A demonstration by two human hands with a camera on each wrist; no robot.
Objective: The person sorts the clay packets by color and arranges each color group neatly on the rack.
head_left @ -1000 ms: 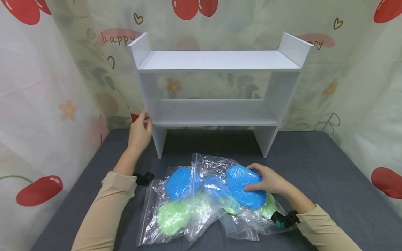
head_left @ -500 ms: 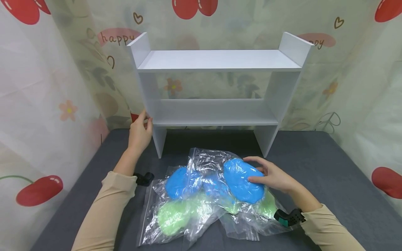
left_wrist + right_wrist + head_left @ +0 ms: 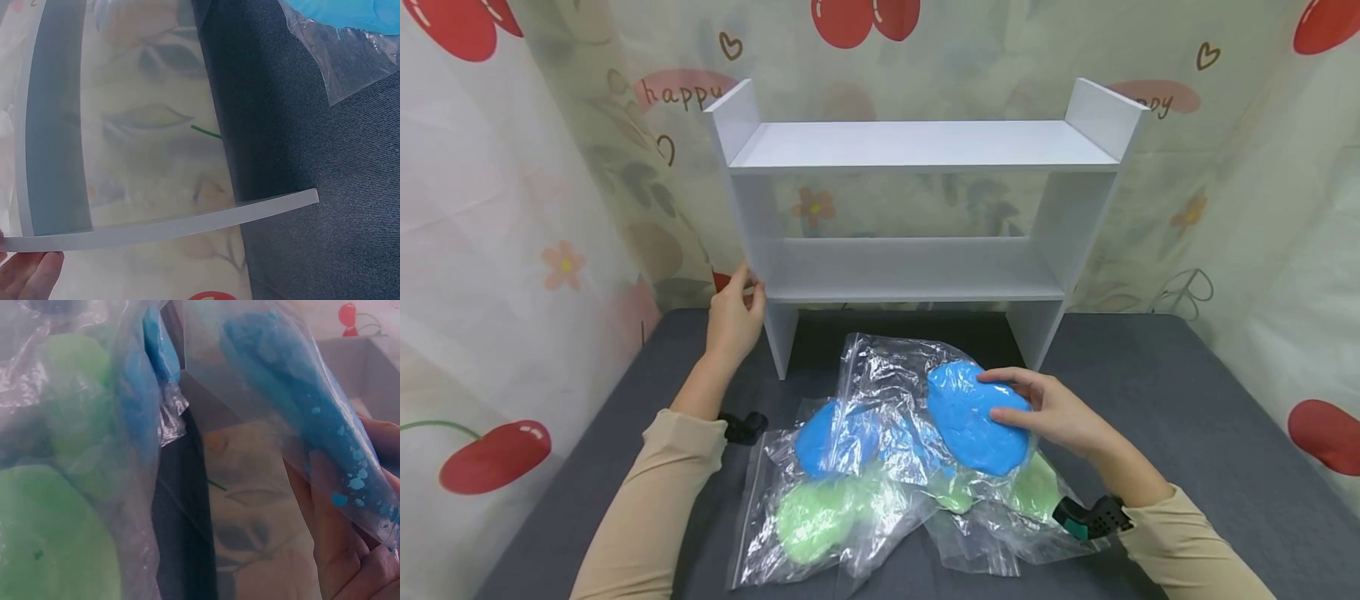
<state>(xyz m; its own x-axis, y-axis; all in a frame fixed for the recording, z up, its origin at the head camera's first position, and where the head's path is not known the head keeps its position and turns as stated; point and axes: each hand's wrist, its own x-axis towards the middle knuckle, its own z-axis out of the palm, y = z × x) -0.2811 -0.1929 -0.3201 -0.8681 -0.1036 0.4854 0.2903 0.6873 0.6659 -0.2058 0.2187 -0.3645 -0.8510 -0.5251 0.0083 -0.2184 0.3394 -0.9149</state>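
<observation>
A white two-tier shelf [image 3: 917, 271] stands upright at the back of the table. My left hand [image 3: 735, 321] holds its left side panel near the middle board; in the left wrist view the fingers [image 3: 40, 275] lie against the panel's outer face. My right hand [image 3: 1060, 412] pinches a clear zip bag with a flat, blue clay-like lump [image 3: 973, 417] inside, tilted up above the other bags. Thumb and fingers bracket the bag's right edge, and the right wrist view shows fingers [image 3: 331, 531] behind the blue lump [image 3: 281, 375]. Below lie several clear bags with green lumps [image 3: 812, 517] and blue ones.
The dark grey table [image 3: 1150, 392] carries the bags at its front middle, before the shelf's legs. A printed cloth [image 3: 565, 167] hangs behind and on both sides. A thin looped cord [image 3: 1183, 292] shows at the back right. Black bands [image 3: 1090, 517] sit on both wrists.
My right hand has lifted the top bag with the blue lump and shifted it slightly towards the shelf, baring more green beneath. The left hand has stayed at the shelf's side panel.
</observation>
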